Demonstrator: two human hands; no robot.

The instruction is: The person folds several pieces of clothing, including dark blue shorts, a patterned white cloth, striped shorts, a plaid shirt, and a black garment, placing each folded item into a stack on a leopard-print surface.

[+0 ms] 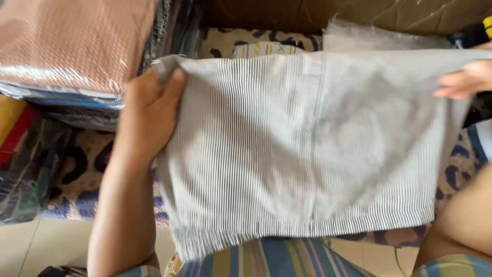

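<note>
The scene is lit by soft, even daylight, without a strong direction, and the brightness is moderate. The striped grey cloth shows a broad, soft darker patch in its right half, with no sharp edges. The left hand and its forearm are a little dark on the side facing the camera. The plastic wrapping on the stack at the upper left gives pale glare along its lower folds. The right hand at the edge looks slightly blurred. The fine stripes stay fairly sharp in the middle, but become softer towards the borders. The upper background is dim.
</note>
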